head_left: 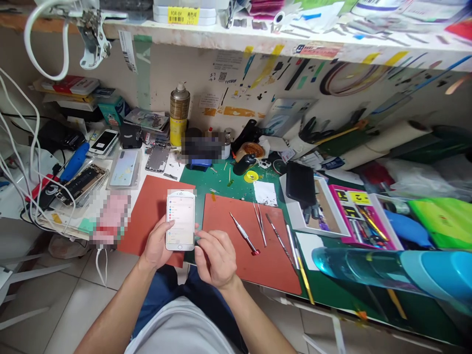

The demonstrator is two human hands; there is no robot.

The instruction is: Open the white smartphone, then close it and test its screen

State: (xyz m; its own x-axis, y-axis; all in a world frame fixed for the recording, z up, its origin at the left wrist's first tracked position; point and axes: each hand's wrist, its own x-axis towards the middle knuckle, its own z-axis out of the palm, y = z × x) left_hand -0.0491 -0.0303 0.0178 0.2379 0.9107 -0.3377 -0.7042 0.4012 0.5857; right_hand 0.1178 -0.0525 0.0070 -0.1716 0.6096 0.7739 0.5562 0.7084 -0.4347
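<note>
A white smartphone [180, 223] with its screen lit, showing a settings-like list, stands in the lower middle of the view. My left hand [157, 241] is closed around its left side, with the thumb over the screen. Just right of the phone is my right hand [217, 255], its fingers loosely bent and the thumb apart from the index finger. The index fingertip is close to the phone's right edge; whether it touches, I cannot tell. Nothing shows in that hand. Under the phone lie a reddish-brown mat [147, 211] and part of the green mat [190, 178].
On the right reddish-brown mat [221, 216] lie a screwdriver [243, 233], tweezers [260, 223] and a thin metal tool [280, 237]. A blue bottle [368, 268] lies at the right. A white box [332, 211], a spray can [179, 115] and several phones sit around; a shelf [236, 37] overhangs the back.
</note>
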